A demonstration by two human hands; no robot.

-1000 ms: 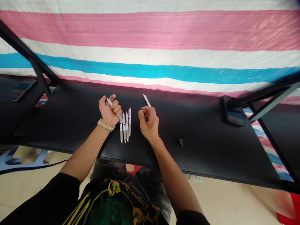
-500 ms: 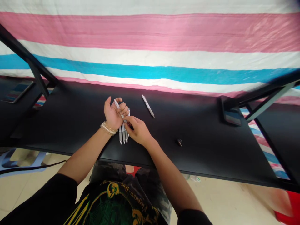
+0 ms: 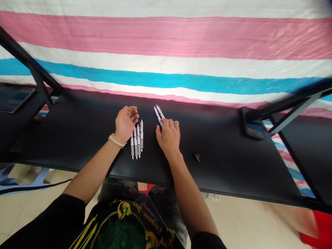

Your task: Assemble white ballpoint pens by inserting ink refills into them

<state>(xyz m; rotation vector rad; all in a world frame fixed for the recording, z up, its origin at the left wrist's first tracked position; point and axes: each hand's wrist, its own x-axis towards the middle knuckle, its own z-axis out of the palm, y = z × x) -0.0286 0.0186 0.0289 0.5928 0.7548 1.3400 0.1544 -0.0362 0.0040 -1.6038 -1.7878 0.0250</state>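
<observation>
The shirt (image 3: pixel 124 226) said "Elegance". The left hand (image 3: pixel 125 123) was loosely open; the right hand (image 3: pixel 169 136) covered two smooth pens (image 3: pixel 157 116), grip hidden.

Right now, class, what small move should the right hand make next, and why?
Probably lift the right hand off the two slanted pens: it covers their lower ends, so whether those line up cannot be seen.

table (image 3: pixel 220 138), one, black, smooth top. four pens (image 3: pixel 138 141), white with grey grips, side by side, tips toward the near edge, rightmost set slightly farther back. two pens (image 3: pixel 156 113), white, close together, slanted, lower ends hidden. small dark object (image 3: pixel 197 158), one, near the front edge, kind unclear.
</observation>
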